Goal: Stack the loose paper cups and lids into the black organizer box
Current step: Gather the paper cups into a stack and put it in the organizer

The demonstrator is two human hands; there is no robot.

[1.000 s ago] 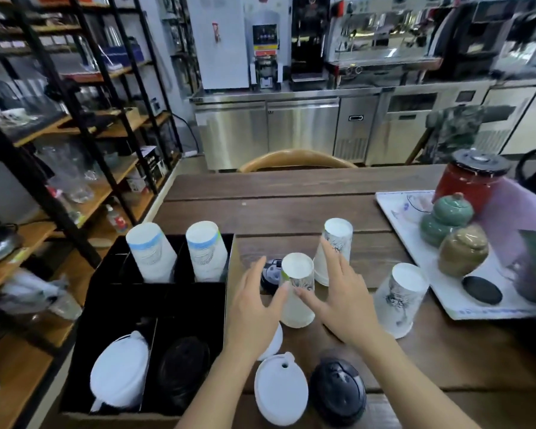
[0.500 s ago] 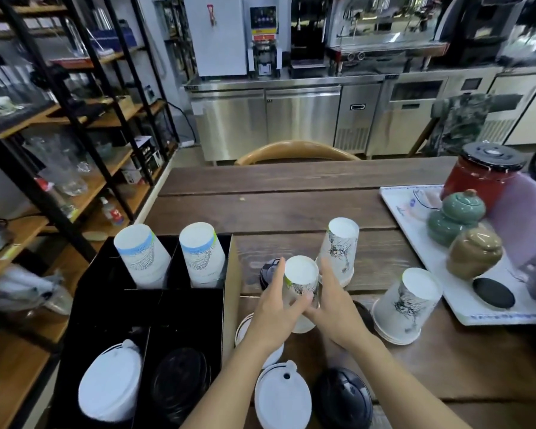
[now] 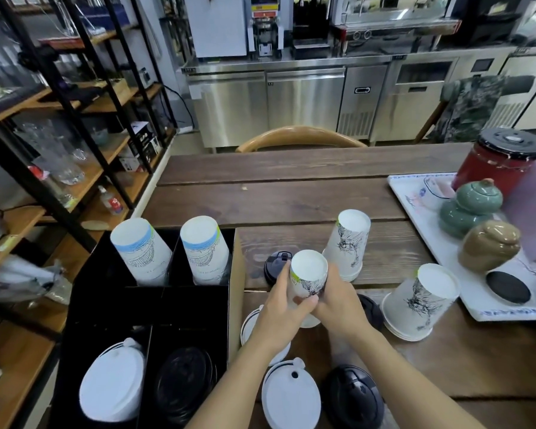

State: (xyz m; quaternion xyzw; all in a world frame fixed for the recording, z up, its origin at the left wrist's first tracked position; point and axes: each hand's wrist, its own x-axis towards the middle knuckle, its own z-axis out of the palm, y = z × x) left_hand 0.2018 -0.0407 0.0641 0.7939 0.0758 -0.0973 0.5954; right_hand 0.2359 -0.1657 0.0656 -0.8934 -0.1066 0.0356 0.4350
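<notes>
Both hands wrap an upside-down paper cup with a green stripe, standing on the wooden table. My left hand grips its left side, my right hand its right side. Two more inverted cup stacks stand near: one behind, one to the right. The black organizer box lies left of my hands; its far cells hold two inverted cup stacks, its near cells white lids and black lids. Loose lids lie on the table: white, black, another black.
A white tray at the right carries a red jar, green and brown ceramic pots and a dark disc. A metal-and-wood shelf rack stands left of the table. A chair back is beyond the far edge.
Both hands have closed in around the green-striped cup, from fingertips near its top to a full grip on its sides. The view has shifted closer.
</notes>
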